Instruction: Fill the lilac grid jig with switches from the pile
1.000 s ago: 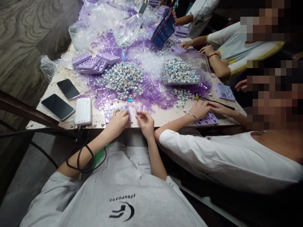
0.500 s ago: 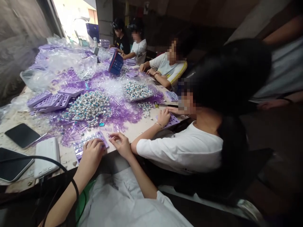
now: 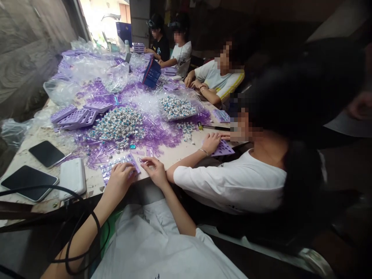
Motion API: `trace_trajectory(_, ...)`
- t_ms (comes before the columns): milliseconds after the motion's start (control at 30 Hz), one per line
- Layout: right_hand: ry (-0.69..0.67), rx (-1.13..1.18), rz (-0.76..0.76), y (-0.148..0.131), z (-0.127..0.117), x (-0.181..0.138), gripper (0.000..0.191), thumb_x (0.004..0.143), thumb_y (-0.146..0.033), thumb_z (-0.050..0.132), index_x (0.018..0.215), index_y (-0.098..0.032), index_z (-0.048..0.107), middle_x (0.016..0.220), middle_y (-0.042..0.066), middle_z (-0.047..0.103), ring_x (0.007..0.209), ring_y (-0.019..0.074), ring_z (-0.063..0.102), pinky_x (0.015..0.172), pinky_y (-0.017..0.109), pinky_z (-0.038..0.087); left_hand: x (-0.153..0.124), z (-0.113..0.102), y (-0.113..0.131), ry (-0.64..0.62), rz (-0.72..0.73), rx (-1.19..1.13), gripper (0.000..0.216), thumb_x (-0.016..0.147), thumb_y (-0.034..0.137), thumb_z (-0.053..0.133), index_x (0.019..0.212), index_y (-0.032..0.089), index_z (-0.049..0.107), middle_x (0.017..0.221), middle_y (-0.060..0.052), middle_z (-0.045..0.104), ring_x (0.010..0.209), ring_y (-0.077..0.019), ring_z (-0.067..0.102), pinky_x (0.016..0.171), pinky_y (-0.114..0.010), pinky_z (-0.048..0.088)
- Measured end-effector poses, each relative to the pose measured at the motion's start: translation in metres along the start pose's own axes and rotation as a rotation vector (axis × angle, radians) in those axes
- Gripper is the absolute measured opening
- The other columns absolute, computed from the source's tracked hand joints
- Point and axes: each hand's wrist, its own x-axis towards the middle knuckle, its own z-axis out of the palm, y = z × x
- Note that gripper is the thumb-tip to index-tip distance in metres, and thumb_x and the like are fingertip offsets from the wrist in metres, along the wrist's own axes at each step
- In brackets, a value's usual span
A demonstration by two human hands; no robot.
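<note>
While your right hand (image 3: 156,171) pinches a piece (image 3: 140,160) and your left hand (image 3: 119,177), its grip unclear, covers part of the tray (image 3: 109,169) at eleven o'clock, you seem mid-step in handling pieces, the next move calling for a light, steady pinch.

Head-worn view, forward and down across table (image 3: 177,154)

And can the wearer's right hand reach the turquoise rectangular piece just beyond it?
Probably yes: nothing tall separates the turquoise piece from the right hand, though that hand apparently pinches something small.
</note>
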Motion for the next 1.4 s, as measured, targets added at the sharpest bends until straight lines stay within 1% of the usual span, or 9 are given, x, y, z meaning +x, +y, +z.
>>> trace_trajectory(167,-0.006,-0.004,-0.006,0.000,-0.001,0.000,0.022,0.085,-0.036,0.070,0.100,-0.021,0.072,0.096,0.004,0.071,0.077,0.0148,0.066,0.078,0.028,0.055,-0.003,0.003,-0.004,0.057,-0.017,-0.015,0.012,0.095,0.027,0.055,0.096,0.022,0.065,0.109,-0.009,0.067,0.102,-0.0270,0.061,0.091,-0.044,0.047)
trace_trajectory(400,-0.009,-0.010,-0.015,-0.003,-0.002,0.000,0.021,0.085,-0.035,0.069,0.101,-0.022,0.072,0.098,0.004,0.070,0.077,0.0146,0.065,0.077,0.028,0.054,0.002,0.001,-0.005,0.017,0.013,0.017,0.011,0.094,0.022,0.055,0.096,0.021,0.066,0.111,-0.009,0.068,0.109,-0.0287,0.059,0.095,-0.047,0.044)
trace_trajectory(533,-0.038,-0.048,-0.017,-0.002,-0.002,-0.002,0.023,0.086,-0.038,0.068,0.103,-0.023,0.073,0.100,0.004,0.070,0.080,0.0150,0.065,0.078,0.028,0.054,-0.002,0.001,-0.001,0.011,-0.020,-0.021,0.013,0.095,0.024,0.054,0.101,0.021,0.065,0.110,-0.009,0.068,0.107,-0.0260,0.059,0.098,-0.045,0.043)
trace_trajectory(633,-0.028,-0.064,-0.027,0.001,-0.002,-0.004,0.024,0.087,-0.039,0.068,0.104,-0.023,0.073,0.102,0.005,0.069,0.084,0.0157,0.065,0.080,0.028,0.054,-0.010,0.002,-0.001,0.019,-0.050,-0.064,0.015,0.096,0.028,0.055,0.106,0.021,0.064,0.112,-0.008,0.067,0.107,-0.0237,0.060,0.099,-0.043,0.043)
trace_trajectory(800,-0.020,-0.056,-0.025,0.005,-0.002,-0.005,0.024,0.087,-0.039,0.068,0.104,-0.022,0.073,0.100,0.004,0.069,0.082,0.0151,0.065,0.080,0.029,0.054,-0.017,0.004,-0.004,0.049,-0.052,-0.078,0.015,0.096,0.027,0.055,0.106,0.020,0.064,0.114,-0.008,0.066,0.109,-0.0224,0.059,0.099,-0.041,0.043)
trace_trajectory(967,-0.021,-0.065,-0.012,0.003,-0.003,-0.005,0.025,0.087,-0.040,0.068,0.104,-0.023,0.073,0.101,0.005,0.069,0.083,0.0157,0.065,0.081,0.029,0.055,-0.010,0.005,-0.001,0.049,-0.070,-0.074,0.011,0.095,0.023,0.056,0.100,0.020,0.065,0.113,-0.008,0.068,0.111,-0.0234,0.059,0.101,-0.043,0.041)
trace_trajectory(1167,-0.032,-0.069,-0.023,0.004,-0.004,-0.005,0.025,0.088,-0.041,0.068,0.105,-0.024,0.073,0.103,0.005,0.069,0.086,0.0162,0.065,0.082,0.030,0.055,0.001,0.002,0.002,-0.013,-0.047,-0.053,0.008,0.093,0.018,0.056,0.095,0.019,0.064,0.111,-0.009,0.068,0.114,-0.0262,0.057,0.100,-0.045,0.041)
trace_trajectory(1267,-0.049,-0.045,-0.028,0.005,-0.005,-0.005,0.025,0.087,-0.040,0.069,0.105,-0.024,0.074,0.103,0.005,0.070,0.085,0.0160,0.065,0.082,0.030,0.055,-0.001,-0.002,0.001,-0.017,-0.066,-0.062,0.008,0.092,0.021,0.059,0.099,0.019,0.061,0.110,-0.010,0.067,0.112,-0.0262,0.058,0.099,-0.043,0.042)
trace_trajectory(1400,-0.151,0.009,-0.012,0.001,-0.005,-0.003,0.029,0.083,-0.038,0.074,0.108,-0.024,0.073,0.101,0.004,0.072,0.083,0.0161,0.067,0.083,0.032,0.056,-0.013,-0.004,-0.001,0.027,-0.069,-0.089,0.024,0.091,0.028,0.061,0.112,0.018,0.056,0.115,-0.010,0.064,0.112,-0.0256,0.058,0.101,-0.042,0.042)
